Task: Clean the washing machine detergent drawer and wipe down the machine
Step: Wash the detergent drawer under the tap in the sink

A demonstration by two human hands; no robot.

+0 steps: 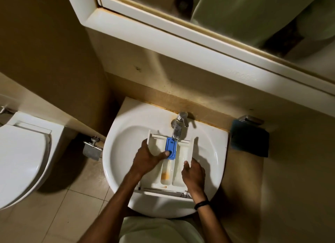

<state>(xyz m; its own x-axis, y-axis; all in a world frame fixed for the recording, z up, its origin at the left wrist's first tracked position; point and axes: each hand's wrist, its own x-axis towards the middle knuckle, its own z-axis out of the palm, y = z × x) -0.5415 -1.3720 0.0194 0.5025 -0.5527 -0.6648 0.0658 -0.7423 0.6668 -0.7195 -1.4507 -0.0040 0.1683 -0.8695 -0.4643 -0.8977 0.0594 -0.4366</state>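
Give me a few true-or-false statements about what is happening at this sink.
1. The drawer lies in the sink. True.
2. The blue insert sits under the tap. True.
3. The left hand holds a sponge. False: its thumb presses on the blue insert, no sponge shows.
4. The right hand rests on the tap. False: it grips the drawer's right side.
5. The toilet lid is up. False: it is down.
6. The middle compartment shows orange residue. True.

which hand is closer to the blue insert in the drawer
Left. The left hand has its thumb on the blue insert; the right hand grips the detergent drawer on its right side, apart from it.
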